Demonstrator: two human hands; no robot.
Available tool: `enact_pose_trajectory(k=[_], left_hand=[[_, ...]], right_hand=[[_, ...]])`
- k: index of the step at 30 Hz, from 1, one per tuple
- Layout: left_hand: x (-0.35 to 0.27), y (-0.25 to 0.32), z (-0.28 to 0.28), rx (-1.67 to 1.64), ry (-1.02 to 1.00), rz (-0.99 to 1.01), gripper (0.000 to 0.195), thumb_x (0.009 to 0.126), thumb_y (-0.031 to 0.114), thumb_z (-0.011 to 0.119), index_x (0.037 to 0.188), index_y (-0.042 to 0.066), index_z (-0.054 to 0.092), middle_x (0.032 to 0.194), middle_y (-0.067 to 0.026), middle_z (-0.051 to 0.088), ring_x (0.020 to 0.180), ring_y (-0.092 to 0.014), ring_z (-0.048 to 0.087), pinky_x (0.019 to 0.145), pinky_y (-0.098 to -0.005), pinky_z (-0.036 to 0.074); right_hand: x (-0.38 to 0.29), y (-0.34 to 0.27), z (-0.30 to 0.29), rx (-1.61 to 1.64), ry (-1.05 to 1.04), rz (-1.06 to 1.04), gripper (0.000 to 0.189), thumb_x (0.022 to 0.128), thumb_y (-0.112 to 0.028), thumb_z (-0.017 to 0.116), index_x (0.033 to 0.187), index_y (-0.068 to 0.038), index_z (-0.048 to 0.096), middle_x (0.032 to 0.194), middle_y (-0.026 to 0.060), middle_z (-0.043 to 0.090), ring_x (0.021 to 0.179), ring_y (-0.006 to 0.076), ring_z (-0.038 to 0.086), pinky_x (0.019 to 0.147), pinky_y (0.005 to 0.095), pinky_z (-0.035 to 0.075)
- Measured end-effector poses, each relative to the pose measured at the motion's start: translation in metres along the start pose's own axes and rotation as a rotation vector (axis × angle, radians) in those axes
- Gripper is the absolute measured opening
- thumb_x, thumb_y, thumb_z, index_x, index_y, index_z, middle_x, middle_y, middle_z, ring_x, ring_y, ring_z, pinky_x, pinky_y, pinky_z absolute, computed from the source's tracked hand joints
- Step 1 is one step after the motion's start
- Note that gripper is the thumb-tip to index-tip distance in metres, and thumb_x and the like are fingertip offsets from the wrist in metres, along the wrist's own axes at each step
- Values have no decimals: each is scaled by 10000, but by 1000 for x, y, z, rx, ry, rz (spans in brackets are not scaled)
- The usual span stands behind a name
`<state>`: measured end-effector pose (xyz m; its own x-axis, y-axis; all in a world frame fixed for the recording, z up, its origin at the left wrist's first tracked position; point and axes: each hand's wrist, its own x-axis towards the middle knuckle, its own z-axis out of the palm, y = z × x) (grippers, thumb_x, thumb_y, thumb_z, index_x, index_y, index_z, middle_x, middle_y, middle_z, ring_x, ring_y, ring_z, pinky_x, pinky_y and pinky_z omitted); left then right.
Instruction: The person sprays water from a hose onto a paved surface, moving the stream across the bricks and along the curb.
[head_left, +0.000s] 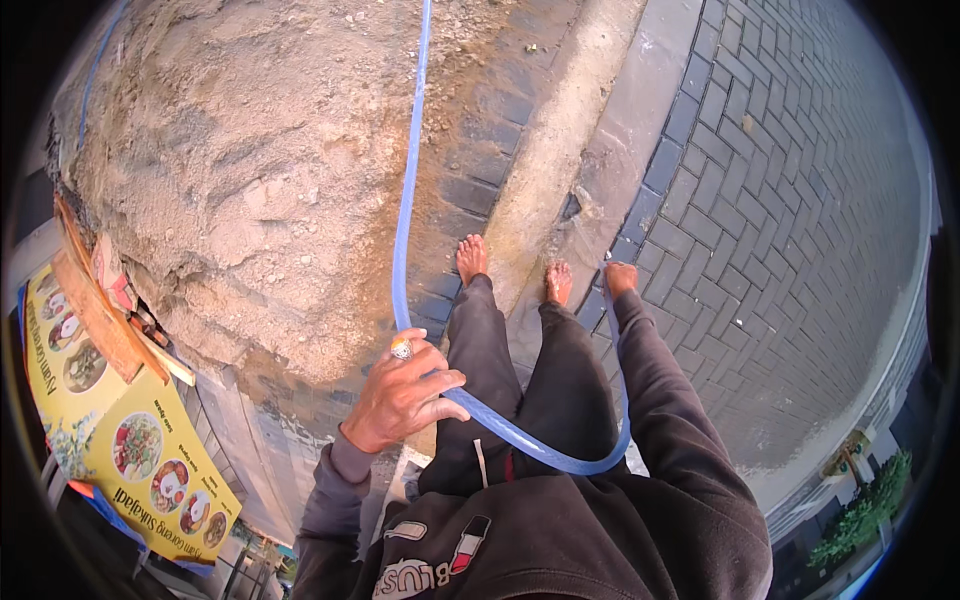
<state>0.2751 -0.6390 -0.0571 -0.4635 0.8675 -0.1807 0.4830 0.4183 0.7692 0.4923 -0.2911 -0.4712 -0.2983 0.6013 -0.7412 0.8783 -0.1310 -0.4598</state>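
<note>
A blue flexible hose (409, 187) comes down from the top of the view to my left hand (405, 394), which wears a ring. My left fingers curl around it, with the thumb and forefinger extended along the near side. From there the hose sags in a loop before my waist and rises along my right forearm. My right hand (621, 279) is closed on its far end, above the edge of the paving. Wet, rippled water lies in the concrete gutter (630, 127) just beyond that hand. My bare left foot (472, 259) and right foot (559, 281) are beside the hose loop.
A large mound of sandy soil (262, 172) fills the left. A concrete kerb (562, 112) runs along the gutter, with herringbone paving (780, 172) to the right. Wooden boards (97, 315) lean over a yellow food banner (169, 465) at lower left.
</note>
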Motion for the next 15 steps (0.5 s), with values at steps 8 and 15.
enact_pose_trajectory(k=[8,15], left_hand=[[-16,-39,-41,-36,-140,49,359,649,360,763,871,90,679,753,-16,554,781,-194,578,911,-421,421],[-29,-40,-74,-12,-244,47,343,674,355,752,888,94,688,753,-27,555,773,-219,568,886,-404,426]], right_hand=[[-109,-33,43,233,-52,176,389,747,-32,486,1088,-73,670,609,59,583,483,154,540,427,325,452],[-155,-53,117,272,-33,214,373,738,-73,516,1073,-75,679,699,95,635,529,168,573,451,328,475]])
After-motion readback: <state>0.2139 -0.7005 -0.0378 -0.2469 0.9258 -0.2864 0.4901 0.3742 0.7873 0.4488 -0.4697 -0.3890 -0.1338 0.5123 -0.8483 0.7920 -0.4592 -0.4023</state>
